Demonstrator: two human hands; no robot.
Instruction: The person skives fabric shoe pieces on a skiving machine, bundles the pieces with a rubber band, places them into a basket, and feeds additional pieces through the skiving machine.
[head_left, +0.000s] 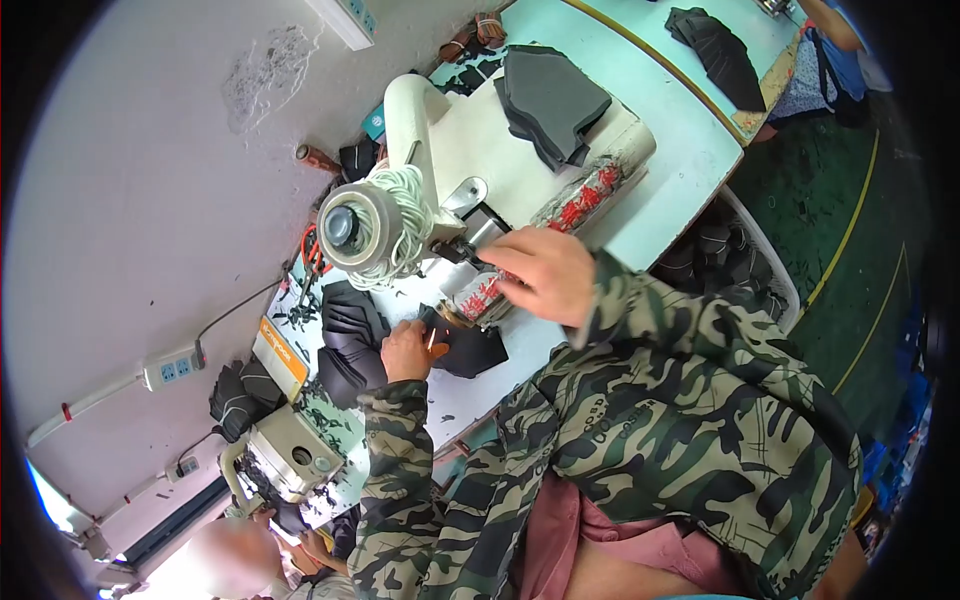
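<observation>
A cream-coloured machine (450, 140), which looks like a sewing or trimming machine, stands on the pale table. White cord (408, 215) is wound about its round end. My left hand (405, 352) has its fingers closed at the edge of a flat black piece (475, 348); a thin pale sliver shows by the fingertips. My right hand (545, 272) reaches to the machine's working end, its fingers bent beside the metal parts (465, 250); what they grip is hidden. Folded black pieces (350, 335) lie left of my left hand.
A stack of dark flat pieces (550, 95) rests on top of the machine. Red-marked wrapping (585, 200) runs along its near side. Black scraps litter the table (680, 160). A white bin (765, 245) of dark bundles stands at right. Another machine (295, 455) and a person are at lower left.
</observation>
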